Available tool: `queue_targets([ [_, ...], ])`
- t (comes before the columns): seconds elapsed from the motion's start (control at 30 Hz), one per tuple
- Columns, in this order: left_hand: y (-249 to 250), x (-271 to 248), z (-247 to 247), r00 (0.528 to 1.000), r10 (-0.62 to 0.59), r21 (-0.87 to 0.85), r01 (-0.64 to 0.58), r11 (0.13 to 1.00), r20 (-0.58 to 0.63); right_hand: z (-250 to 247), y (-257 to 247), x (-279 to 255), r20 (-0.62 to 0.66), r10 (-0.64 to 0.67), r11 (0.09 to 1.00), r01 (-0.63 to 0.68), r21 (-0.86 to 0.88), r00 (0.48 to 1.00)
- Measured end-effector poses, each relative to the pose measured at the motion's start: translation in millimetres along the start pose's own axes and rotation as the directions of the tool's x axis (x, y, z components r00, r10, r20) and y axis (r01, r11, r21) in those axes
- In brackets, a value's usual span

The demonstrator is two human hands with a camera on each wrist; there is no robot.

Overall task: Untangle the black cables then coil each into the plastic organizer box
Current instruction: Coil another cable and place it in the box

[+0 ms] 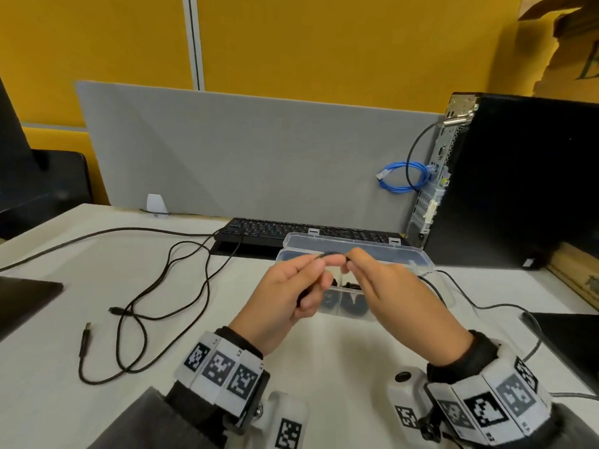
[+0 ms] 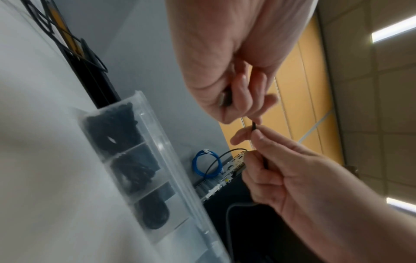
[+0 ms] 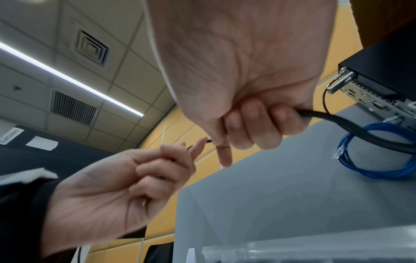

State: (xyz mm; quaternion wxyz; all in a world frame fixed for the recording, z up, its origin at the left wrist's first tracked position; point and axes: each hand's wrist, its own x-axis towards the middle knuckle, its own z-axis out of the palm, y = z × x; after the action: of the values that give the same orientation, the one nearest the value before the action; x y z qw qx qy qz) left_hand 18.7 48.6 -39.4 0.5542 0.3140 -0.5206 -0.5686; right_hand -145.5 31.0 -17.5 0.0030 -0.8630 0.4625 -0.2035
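Both hands are raised just above the clear plastic organizer box [image 1: 418,257], whose lid stands open. My left hand [image 1: 319,264] and right hand [image 1: 351,259] pinch one short stretch of black cable [image 1: 330,253] between them. In the left wrist view the cable [image 2: 253,126] runs from hand to hand, and its metal plug [image 2: 224,99] lies in the left palm. The right hand's curled fingers also grip the cable [image 3: 337,121] lower down. Three compartments of the box [image 2: 157,142] hold coiled black cables [image 2: 119,129]. More black cables [image 1: 142,306] lie loosely crossed on the table at left.
A black keyboard [image 1: 291,231] lies right behind the box, before a grey divider [image 1: 243,150]. A black computer tower [image 1: 518,183] with a blue network cable [image 1: 405,179] stands at the right. Dark flat objects sit at the left edge [image 1: 22,296] and right edge [image 1: 570,338].
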Motion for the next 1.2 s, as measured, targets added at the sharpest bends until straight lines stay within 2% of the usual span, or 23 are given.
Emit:
queue_targets([
  [0.1, 13.5, 12.4, 9.9, 0.999, 0.023, -0.048, -0.021, 0.999, 0.046, 1.5, 6.3, 3.1, -0.057, 0.011, 1.000, -0.012, -0.015, 0.998],
  [0.27, 23.5, 24.7, 29.3, 0.995, 0.085, -0.152, -0.076, 0.985, 0.050, -2.5, 9.9, 2.6, 0.070, 0.019, 0.997, -0.013, -0.082, 0.997],
  [0.33, 24.1, 28.1, 33.5, 0.994, 0.110, -0.079, -0.108, 0.991, 0.022, -3.5, 6.6, -0.2, 0.154, -0.009, 1.000, 0.012, -0.020, 0.988],
  [0.4, 23.5, 32.7, 28.4, 0.983, 0.181, 0.196, -0.171, 0.966, -0.034, -7.9, -1.1, -3.9, 0.280, -0.017, 0.999, 0.002, 0.054, 0.960],
  [0.43, 22.9, 33.9, 22.7, 0.964, 0.261, 0.413, -0.218, 0.884, -0.051, -12.2, -3.8, -5.8, 0.336, -0.024, 0.998, 0.001, 0.068, 0.941],
  [0.47, 22.3, 34.7, 15.7, 0.944, 0.327, 0.617, -0.237, 0.750, -0.035, -19.1, -5.1, -7.4, 0.352, -0.035, 0.998, 0.013, 0.064, 0.935],
  [0.5, 21.9, 34.3, 10.0, 0.943, 0.333, 0.763, -0.213, 0.610, -0.004, -28.5, -5.1, -8.0, 0.317, -0.043, 0.999, 0.035, 0.031, 0.948],
  [0.53, 20.5, 32.7, 6.1, 0.961, 0.275, 0.845, -0.160, 0.511, 0.016, -37.7, -2.3, -8.1, 0.228, -0.045, 0.998, 0.052, -0.026, 0.973],
  [0.57, 19.3, 29.9, 5.2, 0.986, 0.167, 0.864, -0.101, 0.493, 0.020, -45.8, 2.3, -8.6, 0.084, -0.047, 0.995, 0.054, -0.084, 0.995],
  [0.6, 18.0, 25.8, 7.1, 0.999, 0.033, 0.830, -0.041, 0.557, 0.027, -52.4, 6.9, -8.4, -0.095, -0.058, 0.993, 0.047, -0.109, 0.994],
  [0.67, 19.4, 14.6, 17.7, 0.974, -0.191, 0.584, 0.085, 0.808, 0.122, -57.4, 18.5, -7.2, -0.437, -0.097, 0.995, 0.094, -0.028, 0.894],
  [0.7, 21.3, 10.9, 23.1, 0.957, -0.221, 0.412, 0.128, 0.902, 0.187, -56.0, 25.0, -5.6, -0.523, -0.093, 0.994, 0.110, 0.001, 0.847],
  [0.73, 23.9, 8.5, 28.0, 0.956, -0.194, 0.244, 0.139, 0.960, 0.221, -51.1, 31.2, -3.2, -0.544, -0.059, 0.996, 0.084, 0.020, 0.837],
  [0.77, 26.1, 7.4, 33.5, 0.968, -0.129, 0.096, 0.110, 0.989, 0.217, -44.5, 36.8, -0.5, -0.496, -0.012, 0.999, 0.025, 0.020, 0.868],
  [0.8, 27.5, 7.4, 38.8, 0.983, -0.045, -0.029, 0.051, 0.998, 0.177, -35.0, 40.6, 1.2, -0.375, 0.038, 0.999, -0.042, -0.002, 0.926],
  [0.83, 27.7, 9.1, 42.5, 0.993, 0.044, -0.118, -0.030, 0.992, 0.110, -25.2, 41.1, 1.2, -0.200, 0.063, 0.997, -0.068, -0.021, 0.978],
  [0.87, 26.1, 12.2, 43.8, 0.993, 0.112, -0.163, -0.104, 0.981, 0.041, -15.9, 37.9, 0.4, 0.009, 0.049, 0.999, -0.048, -0.006, 0.999],
  [0.93, 16.8, 19.3, 38.9, 0.978, 0.195, -0.103, -0.202, 0.974, -0.075, -7.1, 22.5, -3.8, 0.336, -0.058, 0.991, 0.013, 0.136, 0.940],
  [0.97, 10.9, 21.9, 33.1, 0.966, 0.223, 0.003, -0.225, 0.974, -0.130, -9.9, 14.9, -6.2, 0.398, -0.106, 0.982, 0.034, 0.184, 0.911],
  [1.03, 3.5, 22.6, 23.5, 0.944, 0.272, 0.308, -0.206, 0.929, -0.188, -23.4, 8.5, -8.0, 0.322, -0.163, 0.979, 0.111, 0.172, 0.933],
  [1.1, 0.9, 20.3, 19.6, 0.947, 0.280, 0.552, -0.152, 0.820, -0.155, -37.8, 10.6, -8.6, 0.072, -0.173, 0.984, 0.170, 0.045, 0.982],
  [1.13, 0.4, 19.0, 21.2, 0.959, 0.254, 0.595, -0.132, 0.793, -0.125, -41.4, 12.5, -8.3, -0.072, -0.169, 0.985, 0.170, 0.005, 0.983],
  [1.2, 1.7, 14.9, 28.4, 0.991, 0.124, 0.523, -0.080, 0.848, -0.049, -39.1, 13.8, -6.8, -0.320, -0.158, 0.985, 0.170, 0.011, 0.934],
])
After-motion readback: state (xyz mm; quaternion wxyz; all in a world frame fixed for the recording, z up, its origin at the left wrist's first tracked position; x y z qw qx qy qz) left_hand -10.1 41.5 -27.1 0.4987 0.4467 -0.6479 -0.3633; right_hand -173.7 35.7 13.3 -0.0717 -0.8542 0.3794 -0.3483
